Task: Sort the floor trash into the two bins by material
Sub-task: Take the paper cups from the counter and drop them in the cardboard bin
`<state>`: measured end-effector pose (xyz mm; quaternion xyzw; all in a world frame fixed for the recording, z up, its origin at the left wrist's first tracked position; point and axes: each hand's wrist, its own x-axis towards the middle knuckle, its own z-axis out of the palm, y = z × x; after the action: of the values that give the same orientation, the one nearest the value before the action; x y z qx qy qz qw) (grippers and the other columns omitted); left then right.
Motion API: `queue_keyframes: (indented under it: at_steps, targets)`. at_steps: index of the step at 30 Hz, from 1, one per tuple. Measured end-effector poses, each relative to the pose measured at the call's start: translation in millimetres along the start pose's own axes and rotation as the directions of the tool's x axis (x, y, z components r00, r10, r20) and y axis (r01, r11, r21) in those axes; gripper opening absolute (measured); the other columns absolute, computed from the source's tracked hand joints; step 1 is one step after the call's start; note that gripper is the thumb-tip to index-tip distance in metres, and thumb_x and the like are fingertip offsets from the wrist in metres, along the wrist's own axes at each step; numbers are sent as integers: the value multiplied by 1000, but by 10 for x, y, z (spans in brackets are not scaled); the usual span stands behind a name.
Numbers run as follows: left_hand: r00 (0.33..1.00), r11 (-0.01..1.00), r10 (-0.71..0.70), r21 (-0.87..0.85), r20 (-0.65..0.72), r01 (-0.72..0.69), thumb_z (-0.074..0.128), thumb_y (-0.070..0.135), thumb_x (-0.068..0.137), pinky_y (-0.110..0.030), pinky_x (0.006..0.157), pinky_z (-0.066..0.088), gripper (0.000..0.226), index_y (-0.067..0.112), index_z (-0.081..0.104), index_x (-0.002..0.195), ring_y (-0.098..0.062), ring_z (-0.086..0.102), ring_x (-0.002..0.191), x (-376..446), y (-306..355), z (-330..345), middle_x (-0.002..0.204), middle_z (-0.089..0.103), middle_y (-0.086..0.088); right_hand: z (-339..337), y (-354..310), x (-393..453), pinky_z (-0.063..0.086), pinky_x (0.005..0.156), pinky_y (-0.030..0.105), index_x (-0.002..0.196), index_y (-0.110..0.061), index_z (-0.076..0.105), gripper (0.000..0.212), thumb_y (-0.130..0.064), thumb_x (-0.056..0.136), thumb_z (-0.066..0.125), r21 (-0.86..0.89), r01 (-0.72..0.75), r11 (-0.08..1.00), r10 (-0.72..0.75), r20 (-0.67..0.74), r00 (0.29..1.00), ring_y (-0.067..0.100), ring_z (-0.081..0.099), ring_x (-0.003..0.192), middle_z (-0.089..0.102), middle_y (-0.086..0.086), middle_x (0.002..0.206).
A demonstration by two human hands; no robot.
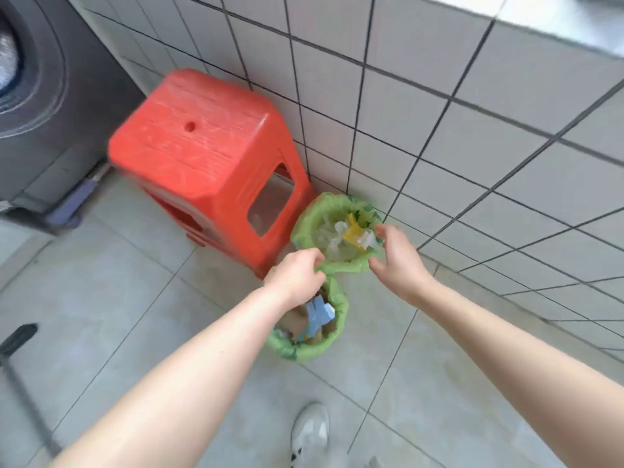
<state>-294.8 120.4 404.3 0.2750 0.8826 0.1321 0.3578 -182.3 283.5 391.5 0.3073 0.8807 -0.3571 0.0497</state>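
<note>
At the upper left of the frame I see a grey washing machine (40, 96), then a red stool (202, 163) against the tiled wall (439, 96). Centre frame, my left hand (295, 276) pinches the green liner at the rim of the far bin (304, 228), which holds clear and yellow plastic scraps (353, 233). The near bin (337, 336) below it holds cardboard and blue paper (317, 315). My right hand (398, 261), fingers spread and holding nothing, hovers at the far bin's right rim
</note>
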Motion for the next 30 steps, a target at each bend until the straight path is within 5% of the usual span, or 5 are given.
queue_keyframes:
  at_steps: [8,16,22,30]
  targets:
    - [982,903,-138,-424,-129,71,55,15,86,-25,85,50,21,23,65,103,-13,64,90,-1918,329,-946,95,70,7,-743,-1523,-1289,44,99,32,132,-11,45,44,-15,89,56,83,22,996,-31,113,993,18,55,116,55,5,128]
    - [878,821,-346,-560,-332,112,57,18,88,-15,73,48,17,31,64,96,-4,64,80,-3457,349,-1473,85,70,10,-1327,-2666,-2307,42,96,26,126,-16,49,36,-20,91,54,148,132,980,-162,208,965,15,55,115,60,-1,120]
    - [755,718,-493,-693,-433,71,58,15,87,-25,78,51,19,32,61,96,-10,67,84,-4611,461,-1686,84,72,6,-1628,-3378,-2971,46,95,31,125,-16,51,34,-19,91,55,204,203,958,-255,269,929,13,60,106,65,-1,112]
    - [576,600,-668,-799,-472,42,57,9,85,-38,78,56,33,42,55,84,-15,69,78,-5520,-136,-2004,79,71,7,-1391,-4460,-3296,46,93,25,126,-13,50,34,-17,92,54,182,389,903,-429,427,796,14,60,106,65,3,112]
